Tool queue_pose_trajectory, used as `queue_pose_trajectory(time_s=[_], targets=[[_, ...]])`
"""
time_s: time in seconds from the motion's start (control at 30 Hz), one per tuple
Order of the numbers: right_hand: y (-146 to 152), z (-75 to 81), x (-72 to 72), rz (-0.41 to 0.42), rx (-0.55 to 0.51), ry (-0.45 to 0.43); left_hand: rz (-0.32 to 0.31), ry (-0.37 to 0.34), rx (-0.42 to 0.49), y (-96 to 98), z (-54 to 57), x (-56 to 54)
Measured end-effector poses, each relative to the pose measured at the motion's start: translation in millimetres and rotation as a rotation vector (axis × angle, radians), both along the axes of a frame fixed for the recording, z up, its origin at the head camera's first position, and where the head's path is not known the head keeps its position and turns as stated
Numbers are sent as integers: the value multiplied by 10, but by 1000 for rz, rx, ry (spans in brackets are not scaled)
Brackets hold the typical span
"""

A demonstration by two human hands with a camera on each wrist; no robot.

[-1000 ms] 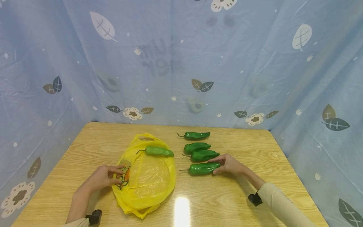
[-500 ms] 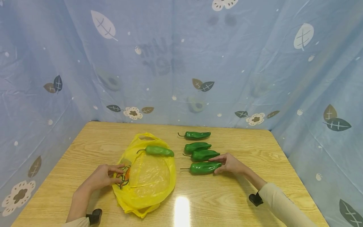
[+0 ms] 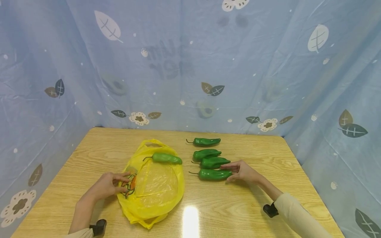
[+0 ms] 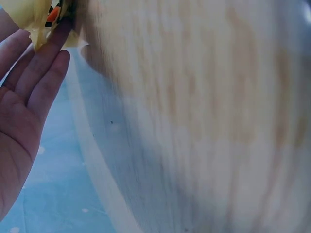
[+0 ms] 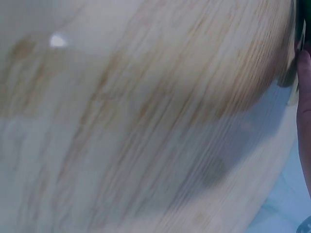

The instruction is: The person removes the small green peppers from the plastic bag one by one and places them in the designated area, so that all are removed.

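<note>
In the head view, my left hand reaches the left edge of a crumpled yellow plastic bag, fingertips on its printed patch. The left wrist view shows its fingers mostly straight against the bag. A green pepper lies across the bag's upper part, stem to the left. To the right, my right hand has thumb and fingers spread around the tip of the nearest green pepper. Only one finger of it shows at the right wrist view's edge.
Three more green peppers lie behind the nearest one: one close behind, another partly overlapped, and the farthest apart. The wooden table meets a blue patterned curtain at its back and sides.
The nearest pepper has rolled slightly away from the front edge, its stem now slanting upward. My right thumb and fingers have shifted slightly right. The left hand and bag look unchanged.
</note>
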State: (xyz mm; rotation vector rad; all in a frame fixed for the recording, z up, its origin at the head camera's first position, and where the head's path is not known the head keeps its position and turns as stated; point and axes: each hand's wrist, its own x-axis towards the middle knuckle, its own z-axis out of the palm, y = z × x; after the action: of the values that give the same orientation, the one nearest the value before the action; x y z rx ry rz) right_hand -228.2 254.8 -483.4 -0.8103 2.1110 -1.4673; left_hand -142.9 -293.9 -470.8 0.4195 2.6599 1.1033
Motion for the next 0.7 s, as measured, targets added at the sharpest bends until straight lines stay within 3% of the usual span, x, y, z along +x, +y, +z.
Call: queue_pose_trajectory(time_s=[0.13, 0.47, 0.7], targets=[[105, 26, 41, -39, -52, -8, 7, -1, -12, 2, 2, 0], [309, 30, 192, -163, -212, 68, 7, -6, -10, -1, 7, -3], [312, -1, 379, -201, -219, 62, 10, -3, -8, 2, -10, -11]])
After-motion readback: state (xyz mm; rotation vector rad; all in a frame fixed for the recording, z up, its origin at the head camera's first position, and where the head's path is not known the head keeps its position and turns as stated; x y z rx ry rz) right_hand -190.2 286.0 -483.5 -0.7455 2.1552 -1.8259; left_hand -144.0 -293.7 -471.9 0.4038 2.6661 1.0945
